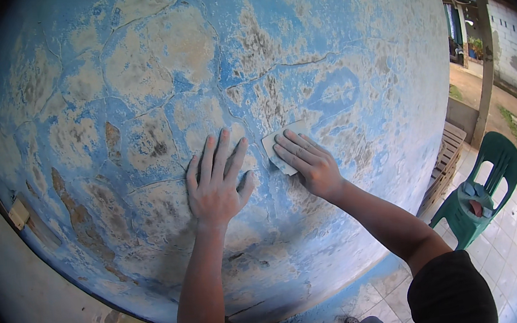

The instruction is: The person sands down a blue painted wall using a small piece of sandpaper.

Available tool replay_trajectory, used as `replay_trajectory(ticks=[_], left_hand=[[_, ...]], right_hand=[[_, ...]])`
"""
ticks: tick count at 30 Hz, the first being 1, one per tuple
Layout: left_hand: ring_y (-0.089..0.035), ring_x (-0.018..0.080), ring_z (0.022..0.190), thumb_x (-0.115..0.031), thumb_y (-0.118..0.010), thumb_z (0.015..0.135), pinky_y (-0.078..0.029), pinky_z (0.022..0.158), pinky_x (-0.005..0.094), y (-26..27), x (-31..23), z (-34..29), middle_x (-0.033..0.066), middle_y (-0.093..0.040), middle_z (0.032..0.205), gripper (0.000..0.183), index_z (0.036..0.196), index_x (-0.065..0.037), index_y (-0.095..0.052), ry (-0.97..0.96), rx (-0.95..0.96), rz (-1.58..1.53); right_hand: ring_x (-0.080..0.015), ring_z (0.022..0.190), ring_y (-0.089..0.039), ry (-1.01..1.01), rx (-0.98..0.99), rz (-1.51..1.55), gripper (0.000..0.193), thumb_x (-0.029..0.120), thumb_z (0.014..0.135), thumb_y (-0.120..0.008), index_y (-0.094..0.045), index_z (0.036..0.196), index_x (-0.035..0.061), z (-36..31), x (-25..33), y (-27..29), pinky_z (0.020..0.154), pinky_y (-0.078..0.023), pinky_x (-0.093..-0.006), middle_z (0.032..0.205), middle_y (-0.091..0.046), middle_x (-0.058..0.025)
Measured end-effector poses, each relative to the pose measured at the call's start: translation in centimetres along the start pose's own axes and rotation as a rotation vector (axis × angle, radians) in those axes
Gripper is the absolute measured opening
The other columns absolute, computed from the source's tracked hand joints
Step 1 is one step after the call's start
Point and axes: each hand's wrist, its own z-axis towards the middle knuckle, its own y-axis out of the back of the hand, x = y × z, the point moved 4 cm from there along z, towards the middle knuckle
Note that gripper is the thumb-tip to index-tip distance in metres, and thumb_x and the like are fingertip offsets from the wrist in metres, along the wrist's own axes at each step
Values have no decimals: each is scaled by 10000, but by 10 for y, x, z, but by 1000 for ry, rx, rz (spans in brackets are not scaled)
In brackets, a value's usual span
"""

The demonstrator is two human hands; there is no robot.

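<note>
A wall (320, 27) of worn blue paint fills most of the view, with cracks, pale bare patches and flaked plaster. My left hand (216, 188) rests on it with fingers spread, holding nothing. Just to its right, my right hand (311, 163) presses a pale folded piece of sandpaper (269, 147) against the wall. The fingers lie together over the sheet and hide much of it; its left and upper edges stick out. The side touching the wall is not visible. Dust greys both hands.
A green plastic chair (506, 162) stands at the right on the tiled floor (506, 261), with cloths (474, 195) on its seat. Beside the wall's right edge is a slatted wooden piece (443, 163), near a post (484, 72). A small switch box (19, 214) sits at the wall's left edge.
</note>
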Motion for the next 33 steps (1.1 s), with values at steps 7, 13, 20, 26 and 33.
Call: replay_trajectory(ticks=[7, 13, 20, 26, 33], left_hand=[[-457, 265, 1512, -431, -730, 913, -308, 1214, 471, 4, 0, 3, 59, -492, 1660, 662, 1546, -290, -596, -13, -10, -15], [-454, 267, 1513, -425, -735, 906, -307, 1215, 473, 4, 1, 0, 58, -502, 1653, 664, 1539, -271, -606, -5, -20, -9], [-447, 264, 1519, -439, -726, 913, -300, 1221, 471, 2, -1, 2, 57, -495, 1658, 669, 1548, -274, -595, -12, -2, 7], [-448, 259, 1517, -428, -740, 904, -302, 1225, 468, -3, 1, 1, 50, -491, 1661, 669, 1543, -282, -600, 3, -3, -1], [-449, 260, 1516, -428, -748, 904, -309, 1221, 469, 2, 2, 2, 48, -488, 1663, 684, 1553, -283, -588, -3, 1, 14]], right_hand=[[-338, 1496, -495, -196, -127, 100, 631, -6, 837, -704, -635, 1460, 62, 20, 17, 7, 1216, -442, -494, 1551, -591, -136], [-321, 1495, -500, -81, -48, 15, 586, 19, 872, -673, -640, 1456, 66, 11, 3, 7, 1211, -446, -489, 1557, -587, -131], [-327, 1485, -512, -191, -122, 74, 568, 20, 879, -659, -649, 1446, 62, 16, 22, 4, 1204, -456, -489, 1556, -590, -130], [-312, 1465, -539, -58, -81, 24, 534, 11, 886, -644, -672, 1417, 54, 29, 8, 3, 1192, -472, -479, 1513, -630, -126], [-325, 1461, -543, -185, -91, 61, 527, 16, 887, -631, -682, 1409, 58, -14, 21, -6, 1187, -470, -499, 1510, -631, -135]])
